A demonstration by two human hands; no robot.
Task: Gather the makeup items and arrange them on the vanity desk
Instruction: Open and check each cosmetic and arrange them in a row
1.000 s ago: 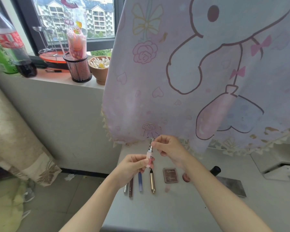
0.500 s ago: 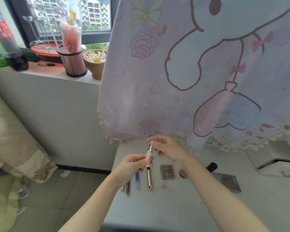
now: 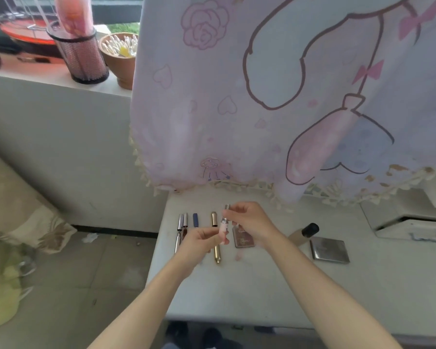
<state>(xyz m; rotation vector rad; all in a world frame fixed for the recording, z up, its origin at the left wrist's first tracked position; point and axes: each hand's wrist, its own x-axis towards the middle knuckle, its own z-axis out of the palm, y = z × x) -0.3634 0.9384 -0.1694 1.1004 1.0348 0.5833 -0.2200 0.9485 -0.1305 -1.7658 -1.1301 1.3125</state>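
A small pink lip gloss tube (image 3: 223,229) with a silver cap is held upright above the white vanity desk (image 3: 274,293). My left hand (image 3: 201,244) pinches its pink lower end, and my right hand (image 3: 252,222) grips its silver top. Laid in a row on the desk under my hands are a silver pen-like stick (image 3: 178,230), a brown-and-silver stick (image 3: 185,224), a blue stick (image 3: 195,220) and a gold tube (image 3: 215,250). A brown compact (image 3: 243,239) lies under my right wrist. A black-capped beige bottle (image 3: 305,234) and a silver rectangular case (image 3: 329,251) lie further right.
A pink cartoon-print cloth (image 3: 274,96) hangs over the desk's back edge. On the windowsill at the left stand a black mesh cup (image 3: 82,59) and a brown bowl of cotton swabs (image 3: 120,56). A white drawer unit (image 3: 410,222) sits at the right. The floor lies left of the desk.
The camera has tilted down and closer, so the desk row shows more fully. Both hands stay on the pink tube, now lower over the desk.
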